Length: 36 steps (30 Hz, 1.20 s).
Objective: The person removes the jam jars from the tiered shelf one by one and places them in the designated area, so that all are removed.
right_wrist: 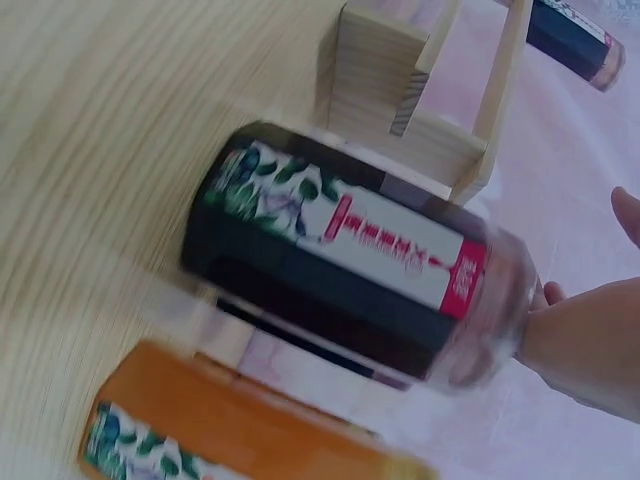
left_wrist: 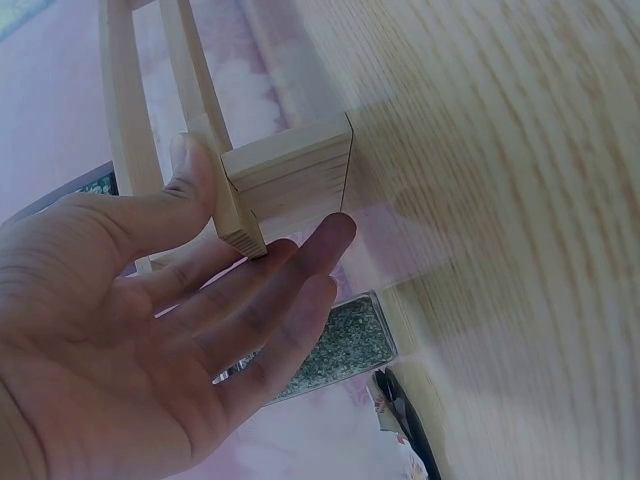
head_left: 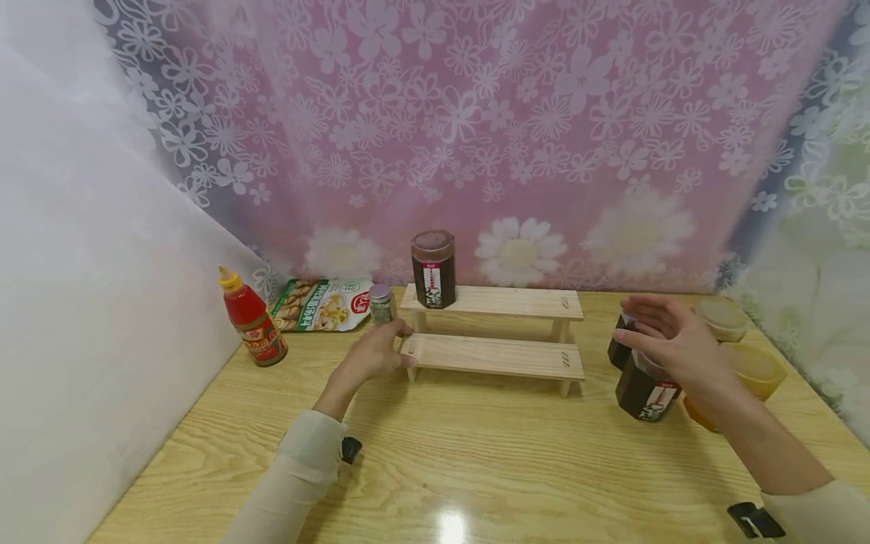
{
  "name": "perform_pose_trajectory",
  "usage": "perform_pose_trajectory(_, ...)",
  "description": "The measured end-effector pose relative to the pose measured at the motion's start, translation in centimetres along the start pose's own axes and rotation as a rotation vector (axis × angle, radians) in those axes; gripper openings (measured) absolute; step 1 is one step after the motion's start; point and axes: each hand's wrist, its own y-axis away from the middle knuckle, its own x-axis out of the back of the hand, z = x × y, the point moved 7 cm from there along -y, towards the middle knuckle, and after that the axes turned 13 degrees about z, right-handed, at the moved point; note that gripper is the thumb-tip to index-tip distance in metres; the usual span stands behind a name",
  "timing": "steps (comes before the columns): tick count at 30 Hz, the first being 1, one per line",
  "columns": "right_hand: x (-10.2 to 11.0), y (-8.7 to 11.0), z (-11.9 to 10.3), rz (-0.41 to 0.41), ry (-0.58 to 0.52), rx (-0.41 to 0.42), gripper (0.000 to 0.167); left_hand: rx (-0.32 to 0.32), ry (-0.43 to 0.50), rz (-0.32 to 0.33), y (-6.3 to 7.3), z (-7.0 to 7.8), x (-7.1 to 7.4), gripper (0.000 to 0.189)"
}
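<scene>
A two-tier wooden rack [head_left: 492,355] stands mid-table. My left hand [head_left: 374,353] grips the left end of its lower board, with the thumb on one edge and the fingers round the other in the left wrist view. Close behind that hand is a small jar of green flakes with a purple lid [head_left: 382,304]. On the upper board stands a dark, faceted jar [head_left: 435,270]. At the right, my right hand [head_left: 680,347] hovers over two more dark jars, thumb and fingers apart. The nearer jar [right_wrist: 340,255] shows its white-and-red label; the farther one [head_left: 620,344] is partly hidden by the hand.
Right of the dark jars stand a yellow-orange jar [head_left: 754,370] and a pale-lidded container [head_left: 722,317]. At the left are a red sauce bottle [head_left: 254,321] with a yellow cap and a green-and-white food packet [head_left: 322,304]. A flowered curtain [head_left: 476,151] hangs behind the table.
</scene>
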Motion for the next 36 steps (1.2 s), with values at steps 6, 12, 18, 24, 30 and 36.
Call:
perform_pose_trajectory(6, -1.8, -0.5, -0.6, -0.057, -0.025, -0.016, 0.065, -0.010, 0.005, 0.000, -0.1, 0.3, 0.1, 0.049)
perform_pose_trajectory(12, -4.6, -1.2, -1.6, -0.123, -0.106, -0.060, 0.074, -0.001, -0.002, 0.001, -0.3, 0.1, 0.0, 0.049)
perform_pose_trajectory(18, -7.3, -1.9, -2.3, -0.162, -0.143, -0.071, 0.077, -0.001, 0.000, -0.006, -0.2, 0.2, -0.2, 0.050)
perform_pose_trajectory(24, -9.9, -3.0, -3.0, -0.196, -0.209, -0.087, 0.077, 0.005, -0.003, 0.000, -0.2, 0.0, -0.1, 0.050)
perform_pose_trajectory(30, -12.5, -4.3, -3.1, -0.213, -0.254, -0.115, 0.078, 0.001, 0.003, 0.002, -0.1, 0.0, 0.0, 0.050)
perform_pose_trajectory(36, -15.6, -5.9, -3.3, -0.215, -0.268, -0.132, 0.077, -0.002, 0.019, 0.003, -0.2, -0.2, 0.0, 0.050)
